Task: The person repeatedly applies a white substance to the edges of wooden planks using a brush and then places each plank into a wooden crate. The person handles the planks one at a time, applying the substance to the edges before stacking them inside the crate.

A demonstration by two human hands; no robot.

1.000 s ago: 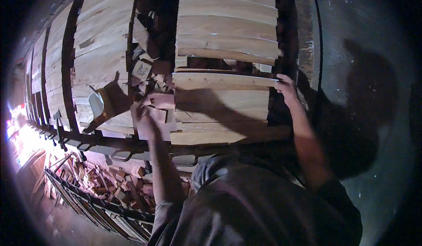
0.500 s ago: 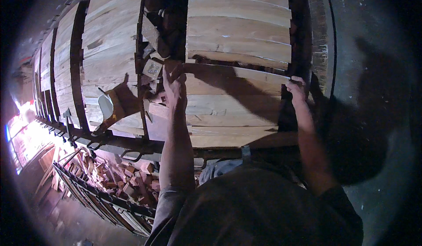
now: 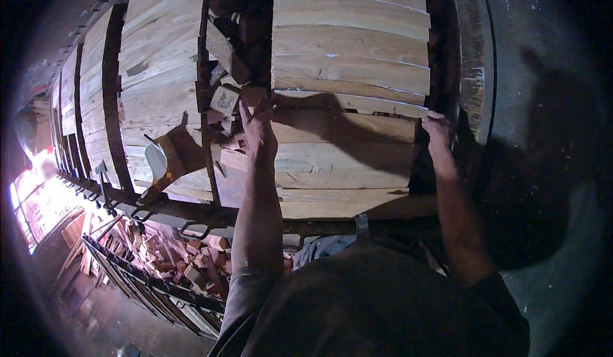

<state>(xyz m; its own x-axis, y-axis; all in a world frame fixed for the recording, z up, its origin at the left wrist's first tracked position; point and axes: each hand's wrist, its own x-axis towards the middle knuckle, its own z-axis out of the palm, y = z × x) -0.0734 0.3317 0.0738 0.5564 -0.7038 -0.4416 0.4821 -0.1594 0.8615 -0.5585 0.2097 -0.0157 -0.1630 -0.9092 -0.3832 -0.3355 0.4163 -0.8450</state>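
Observation:
A narrow wooden board (image 3: 377, 106) lies crosswise between my two hands, among the rows of pale boards. My left hand (image 3: 258, 126) is closed at the board's left end, its fingers partly in shadow. At the opposite end, the fingers of my right hand (image 3: 437, 126) are bent round the board's tip. The board's far edge sits close against the neighbouring row of boards (image 3: 351, 41). A thin dark gap shows along its near side, before the nearer boards (image 3: 345, 156). My shadow falls over the middle of the panel.
Wood offcuts (image 3: 225, 100) fill the slot left of my left hand. A second panel of boards (image 3: 163, 57) lies further left, bearing a pale, curved object with a brown edge (image 3: 163, 165). A metal rail with loops (image 3: 191, 230) runs along the front, above a bin of wood scraps (image 3: 191, 261).
The narrow board has moved away from me, against the farther boards. The dark gap that was on its far side is now on its near side. Both hands stay at its ends.

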